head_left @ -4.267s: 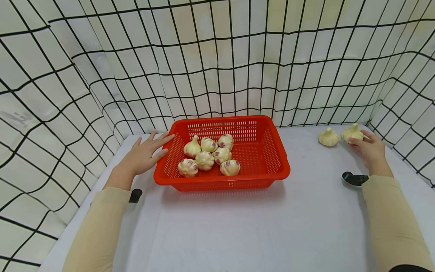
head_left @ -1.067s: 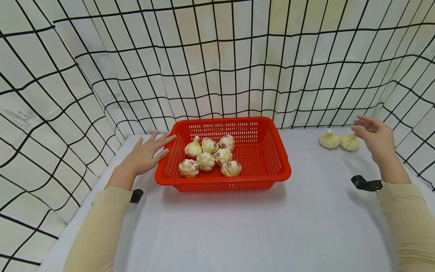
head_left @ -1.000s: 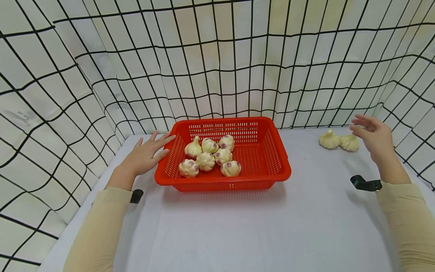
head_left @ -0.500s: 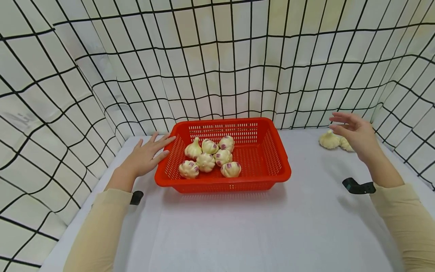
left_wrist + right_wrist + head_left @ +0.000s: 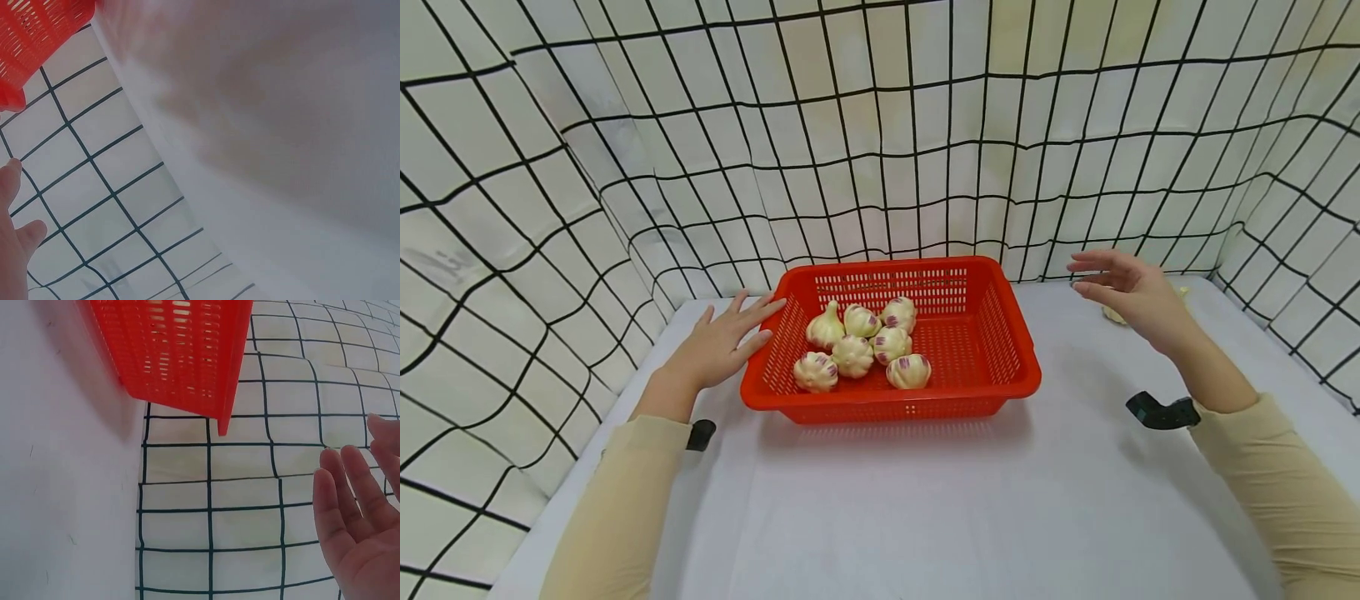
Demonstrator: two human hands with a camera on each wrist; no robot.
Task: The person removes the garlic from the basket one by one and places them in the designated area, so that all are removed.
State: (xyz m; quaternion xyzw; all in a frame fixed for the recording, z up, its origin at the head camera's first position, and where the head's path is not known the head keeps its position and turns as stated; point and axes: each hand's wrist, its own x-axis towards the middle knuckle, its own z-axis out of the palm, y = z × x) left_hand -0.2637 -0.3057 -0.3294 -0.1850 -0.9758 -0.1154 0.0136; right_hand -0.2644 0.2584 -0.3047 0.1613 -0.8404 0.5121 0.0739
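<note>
Pressure from the straight-fingered, empty left hand could shift the red rectangular plastic basket, rolling its round cream garlic bulbs (right hand relaxed, holding nothing).

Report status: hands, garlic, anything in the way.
Left hand at left rim of basket. Right hand empty, right of basket. Seven bulbs in basket. Other garlic mostly hidden behind right hand.

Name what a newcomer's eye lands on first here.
Most likely the red basket mid-table, with seven garlic bulbs, several streaked purple, grouped toward its left side. Next, the hands: the left hand at the basket's left rim, the right hand raised and empty to its right. Behind everything, the black-gridded white backdrop stands out.
</note>
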